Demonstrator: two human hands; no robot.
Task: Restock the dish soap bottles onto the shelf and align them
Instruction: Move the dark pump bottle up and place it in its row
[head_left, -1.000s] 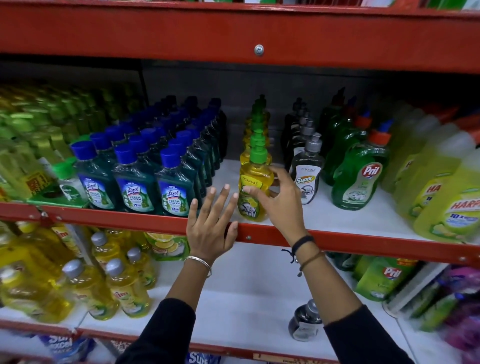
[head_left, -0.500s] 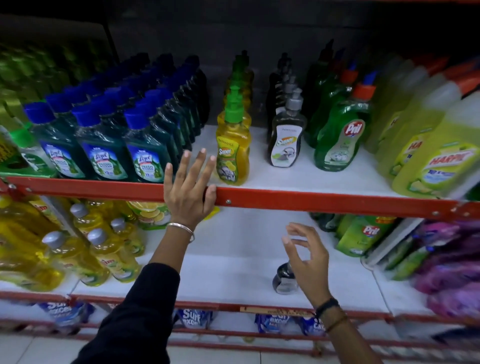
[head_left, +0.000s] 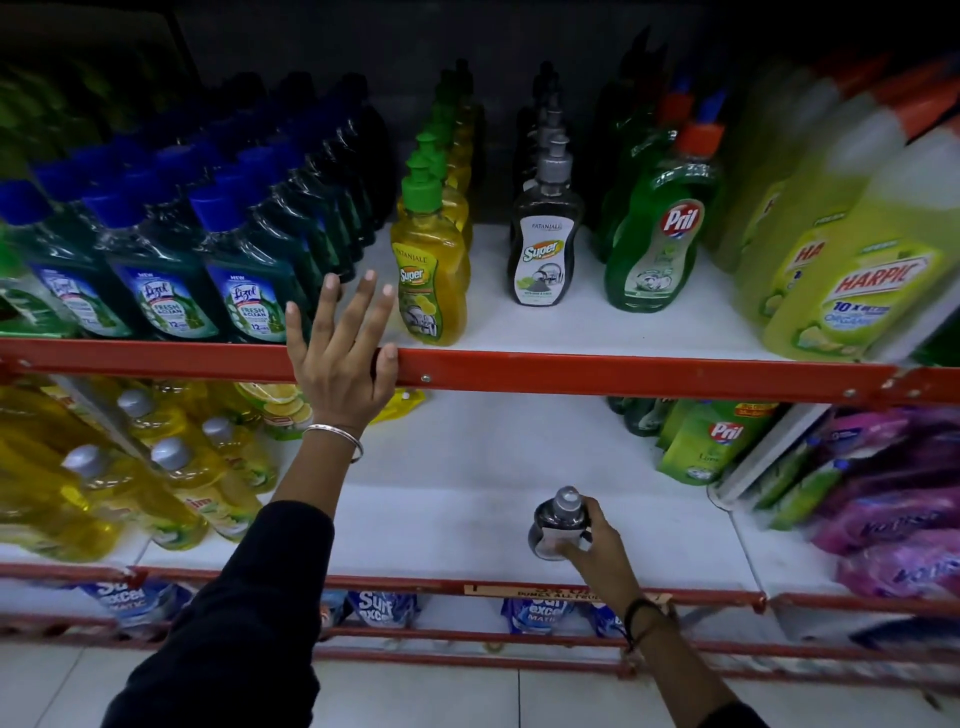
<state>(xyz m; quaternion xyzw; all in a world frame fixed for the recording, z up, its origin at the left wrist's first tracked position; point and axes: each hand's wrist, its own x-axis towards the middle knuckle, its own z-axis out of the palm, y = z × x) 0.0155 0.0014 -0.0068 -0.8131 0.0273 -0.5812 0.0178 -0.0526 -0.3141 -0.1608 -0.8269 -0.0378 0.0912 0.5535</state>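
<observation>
A dark grey pump bottle of dish soap (head_left: 557, 519) stands alone on the lower white shelf (head_left: 447, 499), and my right hand (head_left: 592, 540) is closed around its body. On the upper shelf (head_left: 571, 332) a row of matching grey Super bottles (head_left: 545, 244) runs back from the front. Just to their left runs a row of yellow Super bottles with green pumps (head_left: 430, 260). My left hand (head_left: 340, 358) rests flat on the red front rail (head_left: 623, 376), fingers spread, holding nothing.
Blue-capped Lizol bottles (head_left: 166, 270) fill the upper left. Green Pril bottles (head_left: 660, 228) and yellow-green Harpic bottles (head_left: 852, 270) fill the upper right. On the lower shelf are yellow bottles (head_left: 171, 478) left, Pril pouches (head_left: 711, 441) and purple packs (head_left: 893, 509) right.
My right hand left the front yellow bottle on the upper shelf, dropped to the lower shelf and closed on the grey bottle. The view tilted downward. My left hand stayed on the rail.
</observation>
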